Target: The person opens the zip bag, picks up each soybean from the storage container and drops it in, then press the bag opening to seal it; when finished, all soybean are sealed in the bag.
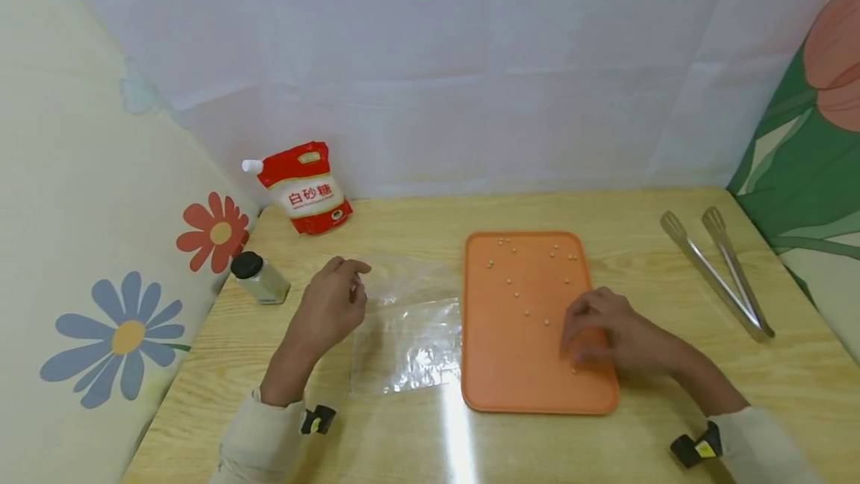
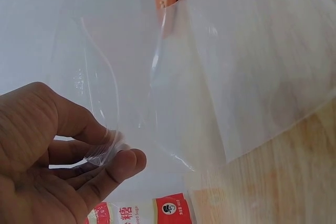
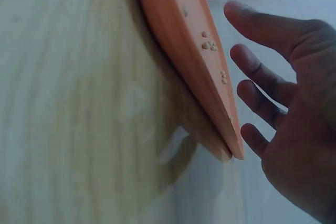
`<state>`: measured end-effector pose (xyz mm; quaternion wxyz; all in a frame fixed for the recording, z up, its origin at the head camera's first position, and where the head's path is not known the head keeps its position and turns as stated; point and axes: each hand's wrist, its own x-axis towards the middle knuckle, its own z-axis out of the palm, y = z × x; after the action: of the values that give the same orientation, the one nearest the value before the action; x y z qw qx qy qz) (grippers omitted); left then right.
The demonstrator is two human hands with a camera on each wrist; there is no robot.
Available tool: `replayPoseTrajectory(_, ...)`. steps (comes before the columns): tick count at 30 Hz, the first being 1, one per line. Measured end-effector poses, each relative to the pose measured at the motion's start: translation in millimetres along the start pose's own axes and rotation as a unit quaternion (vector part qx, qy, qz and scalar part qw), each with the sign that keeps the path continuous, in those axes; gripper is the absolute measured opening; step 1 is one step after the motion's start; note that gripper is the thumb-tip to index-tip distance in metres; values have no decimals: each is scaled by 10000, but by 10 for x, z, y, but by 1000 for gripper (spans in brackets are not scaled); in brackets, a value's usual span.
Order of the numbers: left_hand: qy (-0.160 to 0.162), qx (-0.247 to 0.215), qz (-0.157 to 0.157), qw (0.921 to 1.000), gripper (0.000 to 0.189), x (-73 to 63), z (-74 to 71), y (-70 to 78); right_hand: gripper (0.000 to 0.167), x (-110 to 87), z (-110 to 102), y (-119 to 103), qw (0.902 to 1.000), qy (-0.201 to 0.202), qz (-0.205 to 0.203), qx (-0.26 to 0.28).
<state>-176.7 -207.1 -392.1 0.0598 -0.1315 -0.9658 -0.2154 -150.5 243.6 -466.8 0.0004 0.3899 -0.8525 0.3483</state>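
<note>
Light-coloured sleeves enter nearest the camera. Left hand: pinching the edge of a clear plastic bag on the tabletop, at the left of the orange tray. Right hand: fingers parted over the tray's right side, no held item visible. Status: small pale granules lie scattered on the tray; none are discernible inside the bag. Work appears at an early stage.

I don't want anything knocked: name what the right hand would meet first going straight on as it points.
Most likely the tray: the right hand reaches over its right edge, though how high is unclear.
</note>
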Motion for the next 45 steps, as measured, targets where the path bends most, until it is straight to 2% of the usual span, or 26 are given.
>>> replayPoseTrajectory(6, 11, -73, -58, 10000, 25, -10, 15, 6, 22, -79, 67, -16, 9994, -71, -325, 17)
replayPoseTrajectory(16, -3, -46, -110, 9999, 25, 1, 19, 10, 23, -99, 121, 27, 9986, -58, -519, -129)
replayPoseTrajectory(32, 36, -36, -74, 10000, 25, -6, 14, 14, 19, -121, 182, 39, 9981, 155, -549, -222)
replayPoseTrajectory(45, 59, -17, -91, 9999, 26, -16, 15, -1, 21, -124, 178, 47, 9982, 121, -567, -172)
